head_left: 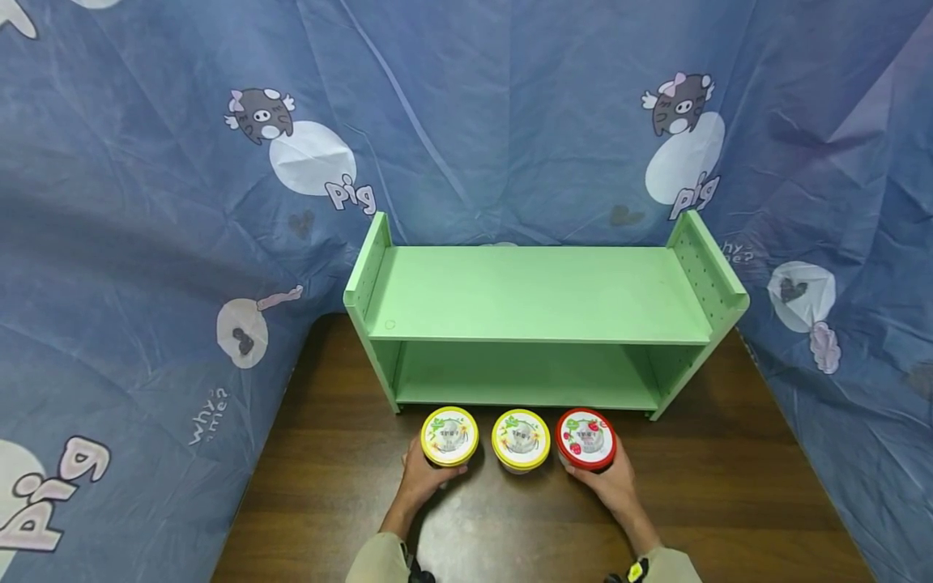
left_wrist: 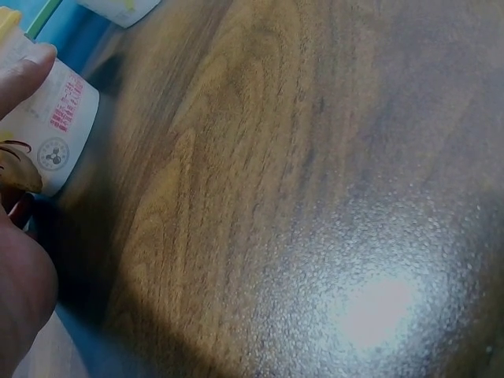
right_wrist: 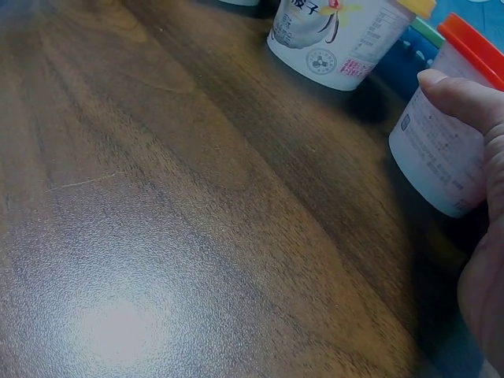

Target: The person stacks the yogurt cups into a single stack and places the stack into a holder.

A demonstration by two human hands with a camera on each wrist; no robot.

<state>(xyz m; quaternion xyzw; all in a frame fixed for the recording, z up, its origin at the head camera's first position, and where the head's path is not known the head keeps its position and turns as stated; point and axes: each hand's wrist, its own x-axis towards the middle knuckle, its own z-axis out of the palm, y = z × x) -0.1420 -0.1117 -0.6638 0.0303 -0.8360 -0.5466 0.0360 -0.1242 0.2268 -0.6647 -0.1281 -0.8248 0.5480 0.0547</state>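
Observation:
Three white tubs with printed lids stand in a row in front of a green shelf. My left hand [head_left: 423, 476] grips the left yellow-lidded tub [head_left: 449, 436] from its outer side, thumb toward the front. The thumb also shows against that tub's white wall [left_wrist: 75, 118] in the left wrist view. On the right, my right hand [head_left: 612, 478] holds the red-lidded tub [head_left: 586, 439]; its thumb lies along the wall in the right wrist view. Between them stands the middle yellow-lidded tub [head_left: 521, 440], untouched. The far fingers of both hands are hidden behind the tubs.
The green two-tier shelf [head_left: 539, 293] stands just behind the tubs, with raised side panels and a lower level. Brown wooden table [head_left: 525, 526] lies under everything. A blue cloth with pig prints [head_left: 466, 121] hangs around the back and sides.

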